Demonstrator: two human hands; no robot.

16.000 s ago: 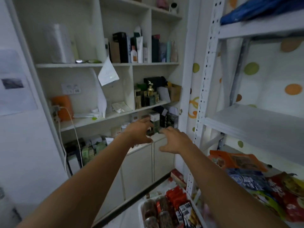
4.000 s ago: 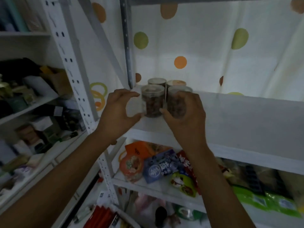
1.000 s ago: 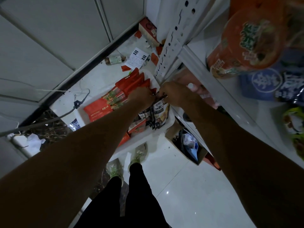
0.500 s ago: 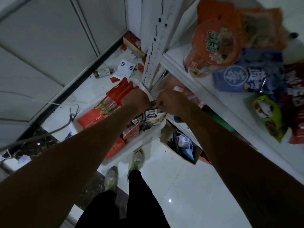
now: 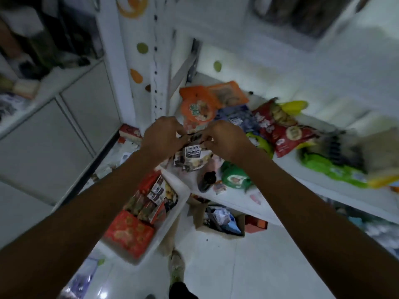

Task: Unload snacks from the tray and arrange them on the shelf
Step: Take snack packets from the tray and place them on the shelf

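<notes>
Hands: your left hand (image 5: 164, 137) and right hand (image 5: 224, 138) are raised close together with the fingers curled in. Both pinch the top edge of one bundle of small snack packets (image 5: 194, 157).

Packets: black-and-white labels, several in the bundle, hanging below your fingers. The print is too blurred to read. In your view they hang above the far end of the tray and in front of the shelf's edge, resting on neither.

Tray (image 5: 172, 216): white, on the floor beneath your left forearm. It holds a red box (image 5: 127, 234) at the near end and more small packets (image 5: 155, 190) beyond it.

Shelf (image 5: 289, 167): white board, to your right. From left it carries an orange bag (image 5: 198, 106), a blue bag (image 5: 237, 117), a red bag (image 5: 278, 128) and a green bag (image 5: 332, 169), lying loosely and overlapping.

Lower board: green pouch (image 5: 235, 175) and a black bottle (image 5: 207, 180) just beside it.

Floor: open cardboard box (image 5: 218, 216) beside the tray, under the lower board.

Left side: grey cabinet doors (image 5: 54, 137).
</notes>
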